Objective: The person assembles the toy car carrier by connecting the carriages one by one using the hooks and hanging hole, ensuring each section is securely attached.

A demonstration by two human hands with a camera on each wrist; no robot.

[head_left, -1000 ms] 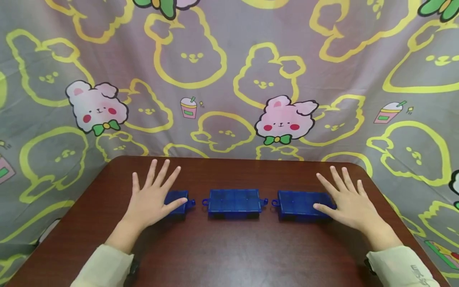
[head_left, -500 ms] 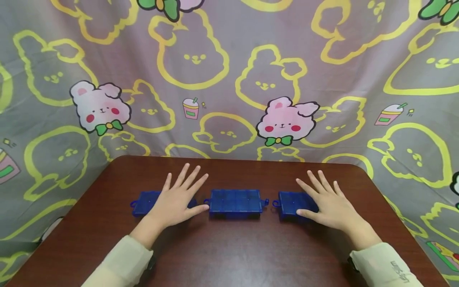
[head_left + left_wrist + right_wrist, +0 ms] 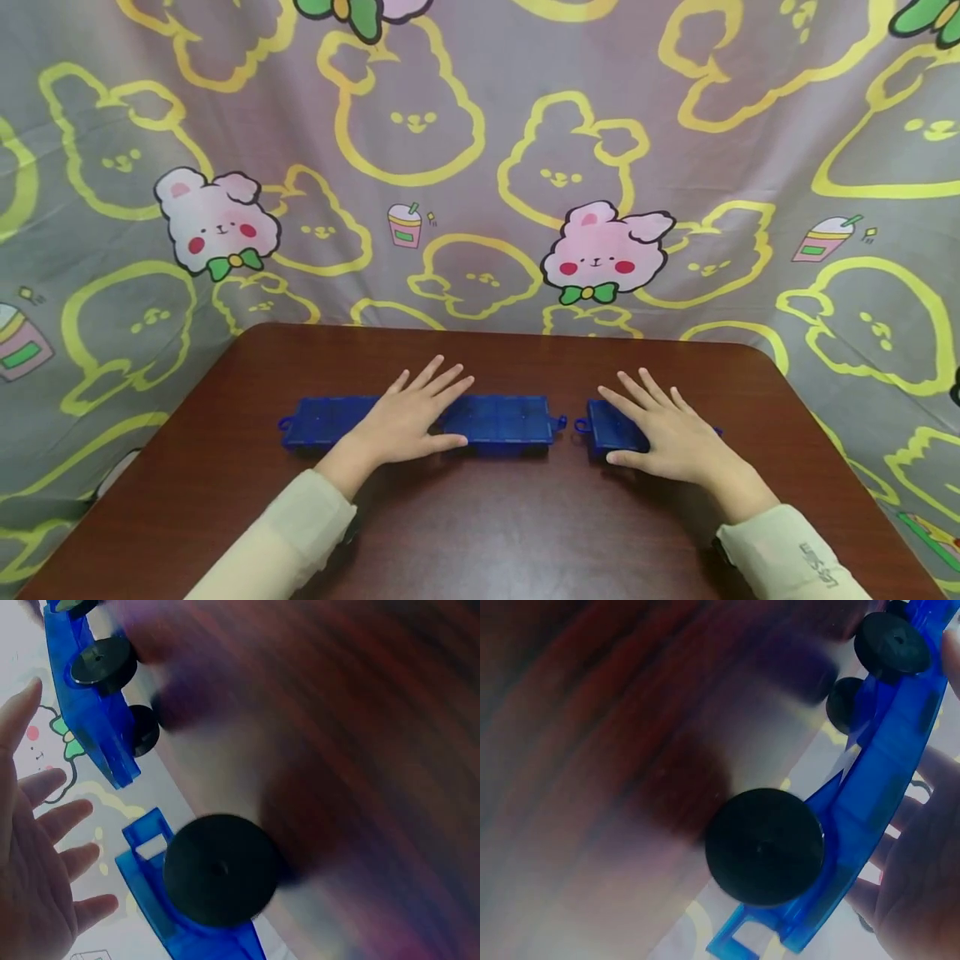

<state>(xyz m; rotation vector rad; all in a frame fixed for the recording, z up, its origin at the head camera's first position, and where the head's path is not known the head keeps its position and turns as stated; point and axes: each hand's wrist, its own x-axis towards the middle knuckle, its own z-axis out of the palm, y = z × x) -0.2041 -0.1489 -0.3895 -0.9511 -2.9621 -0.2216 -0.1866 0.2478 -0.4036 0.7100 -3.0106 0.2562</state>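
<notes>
Three flat, translucent blue toy wagons with black wheels stand in a row on the table: a left wagon, a middle wagon and a right wagon. Small loops and hooks stick out at their ends. My left hand, fingers spread, is over the gap between the left and middle wagons and hides their facing ends. Spread fingers of my right hand cover much of the right wagon. Neither hand grips anything. A black wheel shows close up in the right wrist view, and another wheel in the left.
The dark brown table has rounded far corners. Behind it hangs a grey curtain printed with yellow outlines and rabbit faces, which also wraps round both sides.
Both hands have moved inward. The left has passed from above the left wagon toward the middle one; the right has shifted left over the right wagon. The wagons stay in place.
</notes>
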